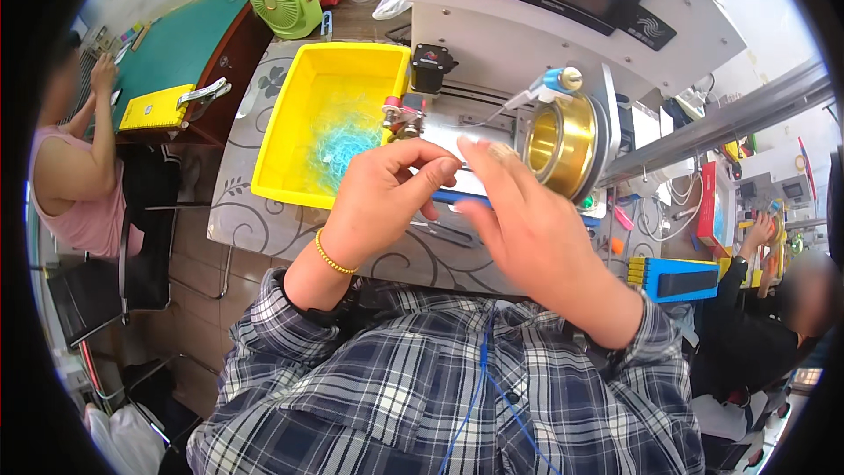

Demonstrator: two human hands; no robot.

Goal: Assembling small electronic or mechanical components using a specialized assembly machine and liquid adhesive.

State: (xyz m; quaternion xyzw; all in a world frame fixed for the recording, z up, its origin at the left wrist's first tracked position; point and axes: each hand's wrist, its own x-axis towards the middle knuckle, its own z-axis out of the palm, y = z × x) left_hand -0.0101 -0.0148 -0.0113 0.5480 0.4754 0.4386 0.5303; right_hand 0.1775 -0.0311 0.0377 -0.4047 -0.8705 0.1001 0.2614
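Note:
In front of the machine, my left hand (382, 193) has its thumb and index finger pinched together. A thin dark sliver shows at their tips, too small to name. Beside it, my right hand (527, 220) has its fingers stretched out and its thumb apart, close to the left fingertips. Just beyond the right hand stands a shiny gold spool (576, 145) on the white machine (571, 44). A small clamp-like part with red pieces (404, 113) sits beyond my left hand. To the left, a yellow bin (280, 136) holds a tangle of light blue thread (345, 149).
A green fan (286, 0) stands at the back left. A blue and yellow case (675, 280) lies right of my right forearm. One person in pink (79, 176) sits at a green table (176, 40); another in black (738, 343) works at the right.

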